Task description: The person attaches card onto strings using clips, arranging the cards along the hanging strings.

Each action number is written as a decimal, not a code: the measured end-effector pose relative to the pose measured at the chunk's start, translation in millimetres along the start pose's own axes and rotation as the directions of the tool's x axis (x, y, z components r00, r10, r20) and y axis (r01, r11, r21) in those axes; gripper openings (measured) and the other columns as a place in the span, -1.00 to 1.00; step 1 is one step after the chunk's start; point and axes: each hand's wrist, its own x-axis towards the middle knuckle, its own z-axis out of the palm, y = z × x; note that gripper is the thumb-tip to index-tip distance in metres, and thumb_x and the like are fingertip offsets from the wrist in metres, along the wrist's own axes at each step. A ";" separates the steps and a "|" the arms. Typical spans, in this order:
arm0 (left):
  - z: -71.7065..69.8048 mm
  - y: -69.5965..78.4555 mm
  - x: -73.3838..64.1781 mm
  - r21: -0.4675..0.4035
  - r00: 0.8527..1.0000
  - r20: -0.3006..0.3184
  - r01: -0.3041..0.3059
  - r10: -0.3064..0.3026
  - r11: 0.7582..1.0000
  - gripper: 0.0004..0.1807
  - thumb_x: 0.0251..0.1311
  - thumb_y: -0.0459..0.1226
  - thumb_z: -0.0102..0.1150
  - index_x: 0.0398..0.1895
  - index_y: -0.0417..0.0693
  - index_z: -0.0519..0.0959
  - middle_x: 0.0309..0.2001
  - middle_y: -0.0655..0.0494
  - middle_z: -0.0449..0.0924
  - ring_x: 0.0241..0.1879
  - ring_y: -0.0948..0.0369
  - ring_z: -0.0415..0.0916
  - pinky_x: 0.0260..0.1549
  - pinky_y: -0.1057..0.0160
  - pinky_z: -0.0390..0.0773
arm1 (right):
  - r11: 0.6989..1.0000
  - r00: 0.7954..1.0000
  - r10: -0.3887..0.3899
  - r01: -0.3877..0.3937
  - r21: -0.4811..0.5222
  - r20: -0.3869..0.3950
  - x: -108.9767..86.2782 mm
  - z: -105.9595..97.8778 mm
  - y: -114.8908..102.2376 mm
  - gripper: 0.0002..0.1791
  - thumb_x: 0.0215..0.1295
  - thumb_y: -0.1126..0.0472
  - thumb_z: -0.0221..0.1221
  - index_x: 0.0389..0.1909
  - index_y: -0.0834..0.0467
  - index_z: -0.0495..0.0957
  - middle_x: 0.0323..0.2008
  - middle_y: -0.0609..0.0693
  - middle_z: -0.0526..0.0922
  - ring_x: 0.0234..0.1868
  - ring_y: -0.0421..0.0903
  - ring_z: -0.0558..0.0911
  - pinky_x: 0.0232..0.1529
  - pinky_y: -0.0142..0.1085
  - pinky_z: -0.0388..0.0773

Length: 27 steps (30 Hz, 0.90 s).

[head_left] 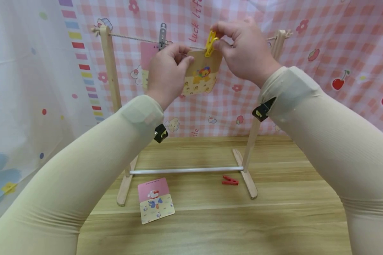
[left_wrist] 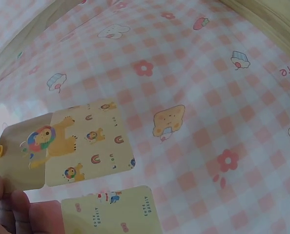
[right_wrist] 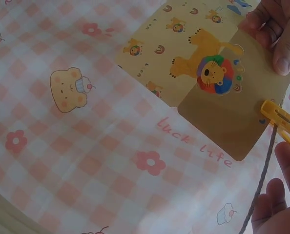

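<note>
My right hand [head_left: 244,49] pinches a yellow clothespin [head_left: 210,44], whose jaws sit over the rope and the top edge of a lion card [head_left: 201,72]. With thumb and fingers, my left hand [head_left: 169,71] holds that card's upper left corner. The tan and cream card hangs below the rope [head_left: 131,37]. In the right wrist view the clothespin [right_wrist: 277,119] bites the card near its top edge, beside the rope [right_wrist: 262,180]. A grey clothespin [head_left: 162,35] holds a pink and cream card [head_left: 148,55] on the rope, partly hidden behind my left hand.
The rope runs between two wooden posts [head_left: 110,67] joined low down by a white rod [head_left: 185,170]. On the wooden table lie a pink rabbit card [head_left: 156,200] and a red clothespin [head_left: 230,180]. A checked cloth [head_left: 229,106] hangs behind.
</note>
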 end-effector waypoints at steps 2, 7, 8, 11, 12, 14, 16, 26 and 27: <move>-0.1 -0.1 -0.3 0.004 1.000 -0.001 0.001 -0.001 1.000 -0.75 0.51 -0.07 0.20 0.13 0.16 0.67 -0.13 0.18 0.65 -0.06 0.28 0.57 0.06 0.31 0.62 | 1.000 1.000 0.003 -0.003 0.003 0.002 -0.6 0.3 -0.1 -0.70 0.62 0.13 0.12 0.20 0.09 0.67 0.17 0.00 0.76 0.26 0.00 0.54 0.49 -0.22 0.13; -0.3 0.1 -0.4 0.010 1.000 0.001 0.005 -0.005 1.000 -0.74 0.51 -0.07 0.19 0.15 0.17 0.66 -0.11 0.18 0.65 -0.05 0.28 0.57 0.06 0.31 0.62 | 1.000 1.000 0.008 -0.008 0.004 0.004 -2.0 0.9 0.2 -0.69 0.63 0.12 0.10 0.23 0.09 0.66 0.20 0.00 0.73 0.31 0.01 0.48 0.47 -0.19 0.14; -0.5 0.2 -0.3 0.011 1.000 0.001 0.005 -0.005 1.000 -0.74 0.51 -0.07 0.19 0.16 0.17 0.66 -0.11 0.18 0.65 -0.05 0.28 0.57 0.06 0.31 0.62 | 1.000 1.000 0.010 -0.010 0.003 0.004 -2.3 1.0 0.2 -0.68 0.64 0.12 0.10 0.24 0.09 0.65 0.22 0.00 0.72 0.33 0.02 0.45 0.48 -0.18 0.13; -0.9 0.6 -0.5 0.009 1.000 0.002 0.006 -0.006 1.000 -0.74 0.51 -0.07 0.19 0.16 0.17 0.66 -0.11 0.19 0.64 -0.06 0.29 0.55 0.05 0.32 0.61 | 1.000 1.000 0.019 -0.019 0.003 0.005 -2.8 1.3 0.3 -0.66 0.65 0.11 0.08 0.28 0.08 0.63 0.26 0.00 0.70 0.38 0.04 0.39 0.47 -0.16 0.14; -1.0 0.7 -0.5 0.008 1.000 0.002 0.006 -0.006 1.000 -0.73 0.52 -0.07 0.19 0.16 0.17 0.65 -0.11 0.19 0.64 -0.06 0.29 0.55 0.04 0.32 0.61 | 1.000 1.000 0.020 -0.020 0.003 0.006 -3.0 1.4 0.3 -0.65 0.65 0.11 0.07 0.29 0.07 0.62 0.27 0.00 0.69 0.39 0.05 0.38 0.48 -0.15 0.14; -1.2 1.1 -0.6 0.007 1.000 0.002 0.006 -0.006 1.000 -0.73 0.52 -0.07 0.18 0.17 0.17 0.65 -0.11 0.20 0.63 -0.06 0.29 0.54 0.04 0.32 0.61 | 1.000 1.000 0.023 -0.023 0.005 0.005 -3.0 1.5 0.5 -0.65 0.65 0.11 0.07 0.30 0.07 0.62 0.27 0.00 0.69 0.41 0.04 0.37 0.48 -0.15 0.14; -1.1 1.5 -0.7 0.006 1.000 0.000 0.005 -0.005 1.000 -0.73 0.52 -0.07 0.18 0.17 0.17 0.65 -0.10 0.20 0.64 -0.06 0.29 0.53 0.03 0.33 0.61 | 1.000 1.000 0.030 -0.030 0.006 0.006 -3.1 1.1 0.4 -0.64 0.66 0.10 0.06 0.31 0.06 0.61 0.27 -0.01 0.69 0.42 0.04 0.36 0.48 -0.14 0.16; -2.1 2.6 0.1 -0.003 1.000 -0.012 0.004 -0.004 1.000 -0.75 0.54 -0.08 0.16 0.15 0.16 0.66 -0.09 0.19 0.66 -0.06 0.30 0.56 0.02 0.34 0.62 | 0.998 0.998 0.062 -0.062 0.015 0.009 -2.4 0.1 -2.8 -0.64 0.66 0.09 0.05 0.30 0.05 0.62 0.29 -0.05 0.68 0.42 0.02 0.32 0.40 -0.14 0.23; -2.1 2.5 0.2 -0.003 1.000 -0.012 0.003 -0.003 1.000 -0.75 0.54 -0.08 0.16 0.15 0.16 0.66 -0.09 0.19 0.66 -0.06 0.30 0.57 0.02 0.34 0.62 | 0.998 0.998 0.065 -0.065 0.013 0.009 -2.4 -0.1 -2.9 -0.64 0.66 0.09 0.05 0.31 0.04 0.62 0.29 -0.05 0.68 0.42 0.02 0.32 0.40 -0.15 0.23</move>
